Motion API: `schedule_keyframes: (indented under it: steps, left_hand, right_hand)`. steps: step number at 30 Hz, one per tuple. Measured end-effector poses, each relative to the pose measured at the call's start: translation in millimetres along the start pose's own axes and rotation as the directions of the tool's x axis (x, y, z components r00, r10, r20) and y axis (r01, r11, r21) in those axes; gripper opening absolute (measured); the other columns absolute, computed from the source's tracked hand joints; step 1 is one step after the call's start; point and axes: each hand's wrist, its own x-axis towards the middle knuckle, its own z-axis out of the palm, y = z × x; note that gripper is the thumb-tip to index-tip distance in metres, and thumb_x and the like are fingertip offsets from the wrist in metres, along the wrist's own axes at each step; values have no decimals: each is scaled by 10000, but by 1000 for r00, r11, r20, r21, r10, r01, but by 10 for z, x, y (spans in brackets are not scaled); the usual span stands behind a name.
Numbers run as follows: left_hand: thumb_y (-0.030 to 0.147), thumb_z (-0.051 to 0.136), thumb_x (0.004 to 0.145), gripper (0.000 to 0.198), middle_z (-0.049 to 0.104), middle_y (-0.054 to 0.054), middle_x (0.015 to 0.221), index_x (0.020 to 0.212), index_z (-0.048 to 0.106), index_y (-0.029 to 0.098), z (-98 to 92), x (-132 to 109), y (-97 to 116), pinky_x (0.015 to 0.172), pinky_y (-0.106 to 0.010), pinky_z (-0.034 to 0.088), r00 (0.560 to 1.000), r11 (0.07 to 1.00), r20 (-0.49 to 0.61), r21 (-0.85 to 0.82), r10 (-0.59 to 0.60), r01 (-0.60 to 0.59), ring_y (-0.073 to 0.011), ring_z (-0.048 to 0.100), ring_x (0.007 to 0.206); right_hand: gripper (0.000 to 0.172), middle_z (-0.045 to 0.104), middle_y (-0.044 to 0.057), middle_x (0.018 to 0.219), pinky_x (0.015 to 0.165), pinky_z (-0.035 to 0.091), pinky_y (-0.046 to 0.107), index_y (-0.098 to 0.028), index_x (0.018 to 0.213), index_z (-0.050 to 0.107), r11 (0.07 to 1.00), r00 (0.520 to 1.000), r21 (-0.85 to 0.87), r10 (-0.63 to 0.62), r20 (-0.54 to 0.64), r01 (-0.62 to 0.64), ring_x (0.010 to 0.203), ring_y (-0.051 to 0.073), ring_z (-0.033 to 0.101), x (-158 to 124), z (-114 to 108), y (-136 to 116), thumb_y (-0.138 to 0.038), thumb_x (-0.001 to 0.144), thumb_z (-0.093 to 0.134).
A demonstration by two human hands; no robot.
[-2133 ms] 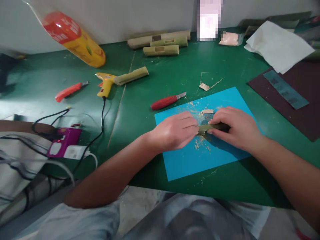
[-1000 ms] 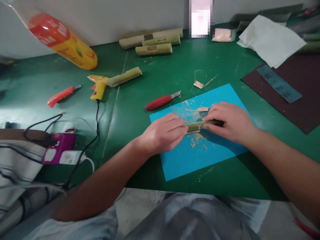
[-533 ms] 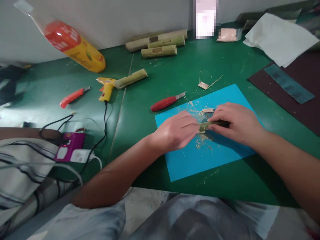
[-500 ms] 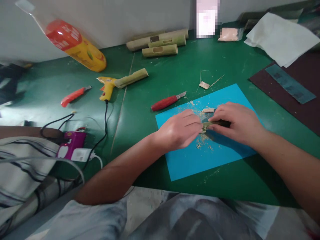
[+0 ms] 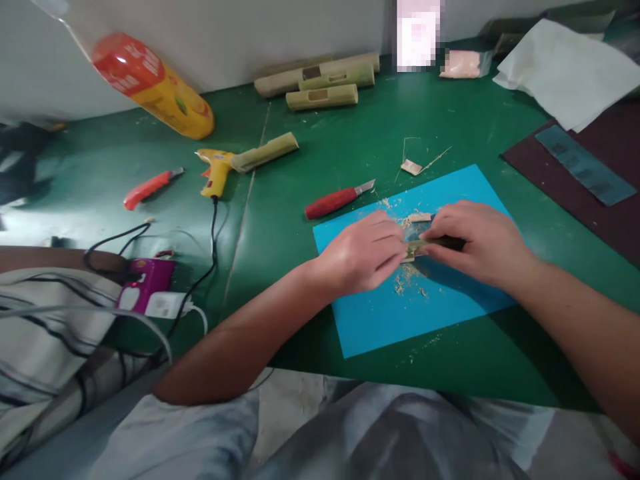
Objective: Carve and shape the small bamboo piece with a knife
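Over a blue sheet (image 5: 373, 327), my left hand (image 5: 363, 253) and my right hand (image 5: 480, 240) are both closed on a greenish bamboo piece (image 5: 416, 245), one at each end. Most of the piece is covered by my fingers, so its full shape is hidden. A small pale wood chip (image 5: 420, 218) lies just behind it. Shavings (image 5: 403, 287) are scattered on the sheet around my hands. A red-handled knife (image 5: 340, 200) rests beyond my left hand, beside the sheet's far edge. Another small wood piece (image 5: 411, 167) with thin strands lies farther back.
Bamboo tubes with cut openings (image 5: 323, 98) lie along the wall. A yellow glue gun (image 5: 217, 173) touches a bamboo piece (image 5: 267, 153). Left are a red cutter (image 5: 153, 188), a bottle (image 5: 155, 87) and a purple power strip (image 5: 145, 283) with cords. Right are white paper (image 5: 565, 73) and a dark board (image 5: 595, 207).
The whole view has shifted slightly. Both hands keep their hold on the bamboo piece, with hardly any visible movement over the sheet.
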Motion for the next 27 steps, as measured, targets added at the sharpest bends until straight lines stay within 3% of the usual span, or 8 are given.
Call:
schedule_keyframes:
  steps: [4,7,12,16,24,27]
  left_hand:
    - [120,603,1008,103,780,-63,916,940,662,170,-91,-81,35,795,-356,597,997,995,33,60,72,-74,-190,731,853]
    - [106,610,1001,86,782,-63,924,973,670,161,-142,-136,64,783,-347,603,998,992,19,107,63,-65,-184,730,840]
    - [152,581,1030,153,772,-83,930,908,669,179,-38,-29,49,784,-381,598,993,989,90,120,71,-82,-213,724,861]
    - [144,594,1035,114,775,-80,951,950,666,170,-13,12,29,807,-367,603,995,992,31,72,99,-101,-209,733,901]
    - [126,616,1011,159,760,-36,850,872,675,172,-259,-103,102,761,-329,594,987,977,135,183,84,-108,-178,709,805]
    - [134,609,1023,154,764,-35,859,890,679,169,-245,-103,89,768,-330,593,989,976,125,191,77,-100,-178,711,812]
  right_hand:
    - [240,765,48,980,790,453,426,-314,946,770,1000,1000,13,-5,-6,6,926,271,663,-18,0,-6,-512,993,641]
    - [249,761,54,977,789,450,430,-305,936,773,1000,1000,-7,-4,0,4,923,275,656,-10,1,-18,-498,996,627]
    - [253,759,67,983,782,449,437,-297,935,771,1000,1000,-18,1,10,-1,916,284,657,5,-2,-27,-493,993,622]
    - [238,755,59,977,796,452,435,-300,944,765,1000,1000,6,-6,9,6,908,271,656,-11,-9,-26,-494,992,636]
    - [236,754,55,979,793,451,425,-295,937,755,1000,1000,11,3,13,-3,929,270,658,-26,-21,-38,-488,993,631]
    - [230,756,54,977,790,449,427,-300,925,751,1000,1000,10,3,15,-3,929,271,659,-6,-17,-44,-482,991,628]
